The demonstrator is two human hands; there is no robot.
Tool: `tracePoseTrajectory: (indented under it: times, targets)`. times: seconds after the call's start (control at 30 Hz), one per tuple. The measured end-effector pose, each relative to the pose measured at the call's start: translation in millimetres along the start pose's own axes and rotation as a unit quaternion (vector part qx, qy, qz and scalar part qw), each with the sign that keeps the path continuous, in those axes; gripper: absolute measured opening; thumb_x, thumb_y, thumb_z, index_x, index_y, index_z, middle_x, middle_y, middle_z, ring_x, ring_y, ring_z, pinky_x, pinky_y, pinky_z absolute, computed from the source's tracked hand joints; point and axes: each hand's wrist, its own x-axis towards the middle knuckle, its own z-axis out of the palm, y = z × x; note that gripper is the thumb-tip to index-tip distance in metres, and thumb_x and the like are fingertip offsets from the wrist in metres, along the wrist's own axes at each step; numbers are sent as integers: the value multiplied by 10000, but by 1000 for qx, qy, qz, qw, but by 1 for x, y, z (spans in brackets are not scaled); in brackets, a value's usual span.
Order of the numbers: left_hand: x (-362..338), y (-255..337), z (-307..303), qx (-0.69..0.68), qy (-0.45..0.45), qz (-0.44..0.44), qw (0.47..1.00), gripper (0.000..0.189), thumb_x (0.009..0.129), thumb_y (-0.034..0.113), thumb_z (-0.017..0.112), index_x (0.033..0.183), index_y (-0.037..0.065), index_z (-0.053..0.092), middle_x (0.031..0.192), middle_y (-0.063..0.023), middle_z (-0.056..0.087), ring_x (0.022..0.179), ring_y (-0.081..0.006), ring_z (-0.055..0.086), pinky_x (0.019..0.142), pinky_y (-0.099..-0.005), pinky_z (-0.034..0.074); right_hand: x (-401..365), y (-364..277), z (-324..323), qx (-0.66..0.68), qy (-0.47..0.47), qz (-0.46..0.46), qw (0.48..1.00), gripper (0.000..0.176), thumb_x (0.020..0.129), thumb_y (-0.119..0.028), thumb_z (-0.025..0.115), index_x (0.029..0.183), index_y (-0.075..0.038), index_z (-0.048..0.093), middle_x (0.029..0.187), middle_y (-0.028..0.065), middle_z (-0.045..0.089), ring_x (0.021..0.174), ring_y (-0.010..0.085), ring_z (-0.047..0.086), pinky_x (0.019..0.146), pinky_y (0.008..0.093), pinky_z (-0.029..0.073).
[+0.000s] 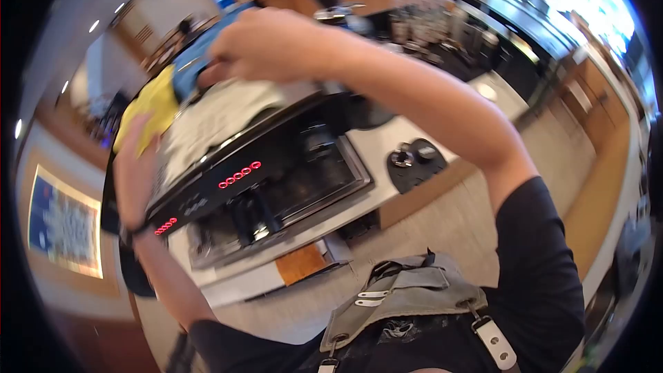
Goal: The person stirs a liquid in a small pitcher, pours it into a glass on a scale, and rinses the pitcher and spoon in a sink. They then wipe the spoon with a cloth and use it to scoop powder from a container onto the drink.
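In the head view, an espresso machine with red-lit buttons stands on the counter, its top covered with cloths. My right hand is closed at the edge of a blue cloth at the machine's far side; its fingertips are partly hidden. A pale beige cloth lies spread below that hand. Near the machine's left end is my left hand, blurred, fingers stretched upward and apart from the thumb. It is in front of a yellow cloth and seems to hold nothing.
A black tamping mat with metal tools lies on the counter right of the machine. Several clear glasses or cups stand farther back. An open drawer shows below the machine. A lit picture hangs at left.
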Motion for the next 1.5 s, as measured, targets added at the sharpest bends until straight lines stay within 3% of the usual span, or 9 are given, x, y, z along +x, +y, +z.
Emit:
tracePoseTrajectory:
  times: [0.07, 0.17, 0.23, 0.3, 0.43, 0.63, 0.83, 1.37, 1.5]
  targets:
    - [-25, 45, -14, -91, 118, -5, 989, 486, 1116, 299, 532, 1460, -44, 557, 1487, -151, 594, 1356, -263, 568, 1173, -371, 391, -65, -17, -40, 61, 4, -4, 998, 304, 993, -240, 585, 1217, -185, 784, 1021, 190, 760, 941, 393, 723, 844, 486, 580]
    - [-89, 103, 21, -369, 189, 58, 908, 504, 1111, 367, 514, 1343, -74, 591, 1362, -277, 617, 1206, -314, 637, 1040, -408, 501, -187, -3, -57, 85, -26, 9, 996, 255, 1020, -247, 600, 904, -30, 666, 872, 159, 624, 851, 390, 681, 760, 510, 551]
    - [-102, 186, 70, -612, 15, 188, 768, 482, 1043, 422, 630, 1133, -51, 616, 965, -256, 738, 822, -340, 738, 688, -425, 599, -287, 31, -57, 181, -89, 43, 979, 248, 1076, -248, 554, 1058, -3, 588, 980, 187, 534, 876, 396, 616, 792, 497, 495]
    - [-118, 269, 152, -736, -139, 140, 647, 456, 1025, 385, 666, 1102, -64, 683, 799, -227, 747, 722, -354, 745, 702, -448, 616, -396, 75, -43, 194, -114, 82, 971, 256, 1107, -226, 510, 1108, 7, 617, 1020, 207, 562, 920, 401, 613, 834, 476, 493]
    - [-119, 487, 289, -611, -383, -91, 687, 292, 1055, 167, 643, 1243, -49, 702, 1112, -173, 780, 1037, -223, 741, 930, -344, 575, -600, 87, -52, 447, -25, 491, 747, 430, 1139, -388, 446, 1271, -50, 678, 908, 146, 658, 847, 250, 657, 801, 406, 525]
    - [-110, 738, 393, -472, -643, 256, 545, 497, 1050, 255, 678, 1461, -4, 573, 1304, -182, 727, 1221, -224, 684, 1048, -351, 527, -801, 64, -112, 294, 126, 726, 609, 463, 1133, -412, 458, 1319, -46, 671, 854, 113, 673, 828, 210, 658, 821, 380, 538]
    - [-58, 932, 450, -368, -694, 398, 474, 559, 1030, 368, 693, 1460, 30, 577, 1321, -204, 713, 1214, -303, 700, 1008, -396, 551, -927, 93, -165, 98, 287, 759, 576, 430, 1105, -338, 521, 1307, 13, 665, 928, 105, 742, 789, 207, 661, 779, 370, 534]
    - [-33, 1542, 650, -325, -727, 572, 199, 502, 1033, 354, 690, 1395, 14, 615, 1219, -171, 746, 1102, -248, 715, 971, -354, 552, -1184, 263, -258, -5, 503, 850, 158, 374, 1103, -366, 540, 1203, -68, 742, 730, 47, 613, 697, 127, 584, 658, 318, 470]
    - [-102, 1716, 668, -349, -628, 663, 211, 492, 1003, 337, 707, 1368, 17, 630, 1288, -211, 710, 1142, -317, 709, 960, -403, 554, -1230, 302, -274, -67, 614, 781, 90, 384, 1113, -355, 533, 1127, -31, 740, 681, 21, 549, 649, 100, 536, 631, 305, 451]
